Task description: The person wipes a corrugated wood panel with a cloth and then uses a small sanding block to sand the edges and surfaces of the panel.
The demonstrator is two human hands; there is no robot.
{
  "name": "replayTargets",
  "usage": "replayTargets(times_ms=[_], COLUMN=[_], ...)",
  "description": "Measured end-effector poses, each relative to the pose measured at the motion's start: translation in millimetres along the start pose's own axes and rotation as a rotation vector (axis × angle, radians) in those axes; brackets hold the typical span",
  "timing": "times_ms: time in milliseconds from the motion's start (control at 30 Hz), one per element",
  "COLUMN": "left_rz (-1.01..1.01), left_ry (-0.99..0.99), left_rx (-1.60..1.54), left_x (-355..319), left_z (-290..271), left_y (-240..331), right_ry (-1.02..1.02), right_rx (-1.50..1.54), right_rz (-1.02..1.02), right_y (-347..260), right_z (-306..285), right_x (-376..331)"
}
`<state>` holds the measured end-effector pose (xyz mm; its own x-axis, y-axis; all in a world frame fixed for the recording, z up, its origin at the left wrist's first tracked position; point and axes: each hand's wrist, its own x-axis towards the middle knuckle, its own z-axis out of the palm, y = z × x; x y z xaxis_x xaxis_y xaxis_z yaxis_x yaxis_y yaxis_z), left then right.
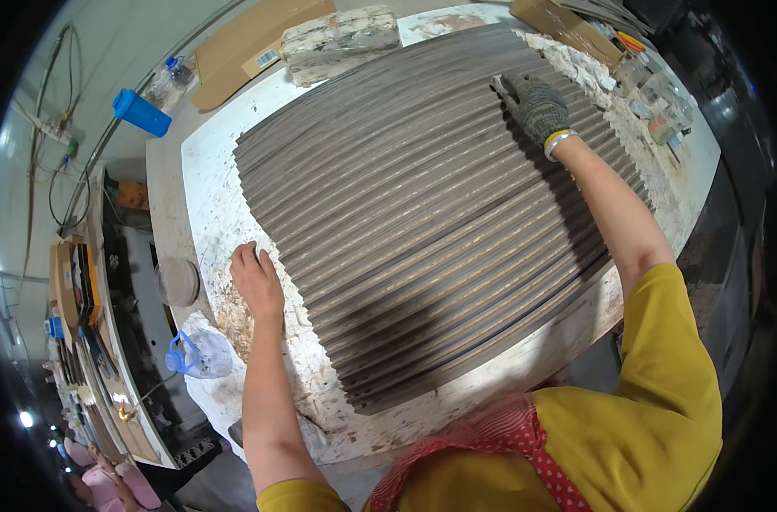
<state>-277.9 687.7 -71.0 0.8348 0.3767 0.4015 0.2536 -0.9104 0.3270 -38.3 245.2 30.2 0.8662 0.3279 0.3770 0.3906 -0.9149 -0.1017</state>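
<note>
A large grey-brown panel (pixel 405 196) with parallel ridges and jagged side edges lies across the white table. My right hand (pixel 535 109), in a grey-green knitted glove, is over its far right part. The gloved fingers are drawn together, and a small pale bit shows at their tips, too small to name. A light band circles that wrist. Bare and with its fingers apart, my left hand (pixel 259 277) rests on the stained table top (pixel 213 183) just beside the panel's left edge. Nothing shows in it.
At the far edge sits a plastic-wrapped block (pixel 341 38) beside cardboard (pixel 252 51). A blue cup (pixel 141 113) stands far left. A clear jug (pixel 202 354) with a blue handle is near my left forearm. Several jars (pixel 661 94) crowd the right corner. Another person (pixel 107 482) appears lower left.
</note>
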Motion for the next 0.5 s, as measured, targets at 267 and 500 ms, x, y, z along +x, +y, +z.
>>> replayTargets(times_ms=[267,500], left_rz=[-0.016,-0.040], left_ry=[0.029,0.028], left_rx=[0.042,0.006], left_x=[2,0], left_z=[0,1], left_y=[4,4], right_ry=[-0.125,-0.239], right_rx=[-0.019,0.455], right_rz=[-0.255,-0.996], right_y=[-61,-195], right_z=[-15,-1], right_x=[0,-7])
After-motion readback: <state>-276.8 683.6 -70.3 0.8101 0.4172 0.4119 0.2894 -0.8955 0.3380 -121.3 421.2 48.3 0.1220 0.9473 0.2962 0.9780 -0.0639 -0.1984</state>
